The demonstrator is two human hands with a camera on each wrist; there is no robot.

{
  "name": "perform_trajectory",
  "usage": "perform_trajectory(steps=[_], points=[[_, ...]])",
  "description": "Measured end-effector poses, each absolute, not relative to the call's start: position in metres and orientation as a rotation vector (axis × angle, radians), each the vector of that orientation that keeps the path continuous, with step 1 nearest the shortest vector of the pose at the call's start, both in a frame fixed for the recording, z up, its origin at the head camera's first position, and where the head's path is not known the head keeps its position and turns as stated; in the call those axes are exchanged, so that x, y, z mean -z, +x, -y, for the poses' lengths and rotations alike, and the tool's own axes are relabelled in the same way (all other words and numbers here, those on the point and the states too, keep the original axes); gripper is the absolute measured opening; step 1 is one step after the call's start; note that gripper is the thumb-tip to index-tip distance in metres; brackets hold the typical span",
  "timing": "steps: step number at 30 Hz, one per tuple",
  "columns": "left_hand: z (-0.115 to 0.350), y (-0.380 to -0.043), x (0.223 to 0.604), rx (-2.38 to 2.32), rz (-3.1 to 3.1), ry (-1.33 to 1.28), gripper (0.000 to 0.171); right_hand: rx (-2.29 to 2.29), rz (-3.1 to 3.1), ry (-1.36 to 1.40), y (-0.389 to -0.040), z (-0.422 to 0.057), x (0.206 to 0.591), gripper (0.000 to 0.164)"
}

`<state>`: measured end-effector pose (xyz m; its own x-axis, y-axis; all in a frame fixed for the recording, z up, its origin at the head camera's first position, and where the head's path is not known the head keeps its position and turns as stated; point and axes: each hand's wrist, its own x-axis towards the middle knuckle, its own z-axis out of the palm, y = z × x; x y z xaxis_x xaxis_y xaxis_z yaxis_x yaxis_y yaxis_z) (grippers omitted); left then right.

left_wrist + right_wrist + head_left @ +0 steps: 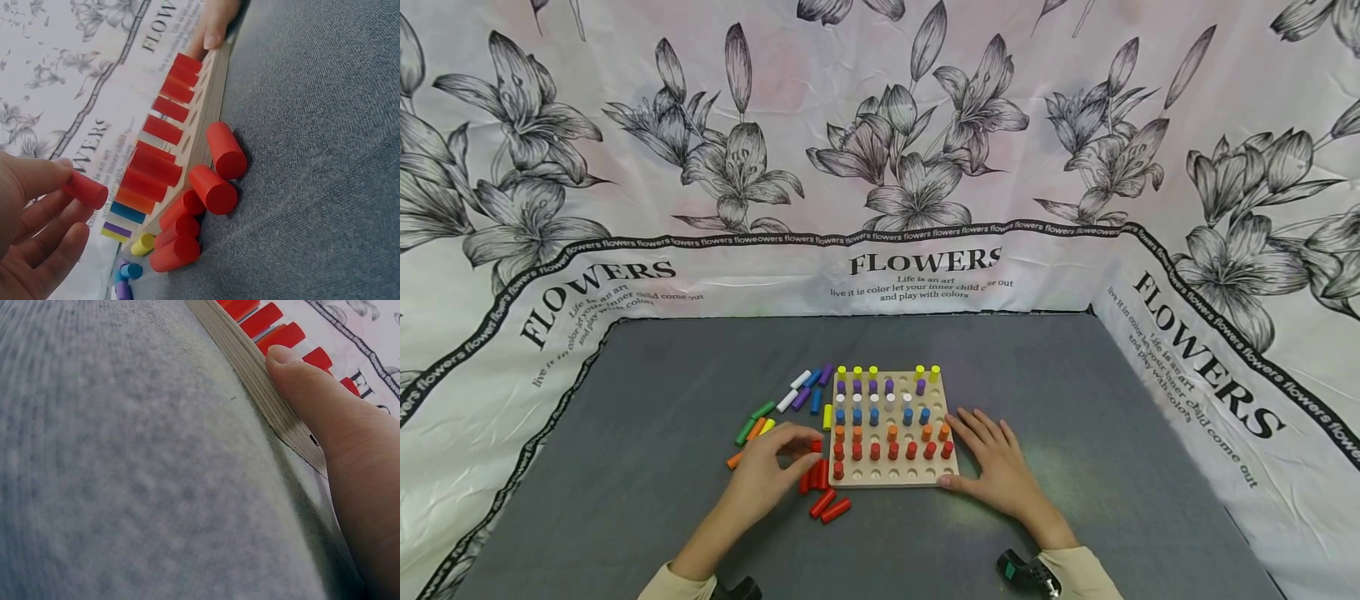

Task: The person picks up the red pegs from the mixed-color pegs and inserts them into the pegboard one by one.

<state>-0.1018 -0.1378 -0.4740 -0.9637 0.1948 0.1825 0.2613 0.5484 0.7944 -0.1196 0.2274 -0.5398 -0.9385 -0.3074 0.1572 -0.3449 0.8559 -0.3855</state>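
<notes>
At three o'clock from the left hand (764, 467), just beside it, lies the pegboard (883, 464); that hand pinches a red peg (89, 190), long axis ten-to-four in the left wrist view; the right hand (994, 469), spread, touches the pegboard's three-o'clock edge

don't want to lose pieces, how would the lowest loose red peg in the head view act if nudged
The red peg would probably roll if pushed sideways, being a cylinder on its side. It looks stiff, with straight sides and a flat end. The textured grey surface beneath might slow it.
</notes>
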Motion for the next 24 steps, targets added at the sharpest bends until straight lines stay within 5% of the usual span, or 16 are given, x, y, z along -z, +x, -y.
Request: perform_trajectory(steps=[24], points=[[0.122, -0.107, 0.469, 1.364, 2.692, -0.595, 0.022, -0.648, 2.941, 0.524, -0.119, -0.228, 0.539, 0.094]])
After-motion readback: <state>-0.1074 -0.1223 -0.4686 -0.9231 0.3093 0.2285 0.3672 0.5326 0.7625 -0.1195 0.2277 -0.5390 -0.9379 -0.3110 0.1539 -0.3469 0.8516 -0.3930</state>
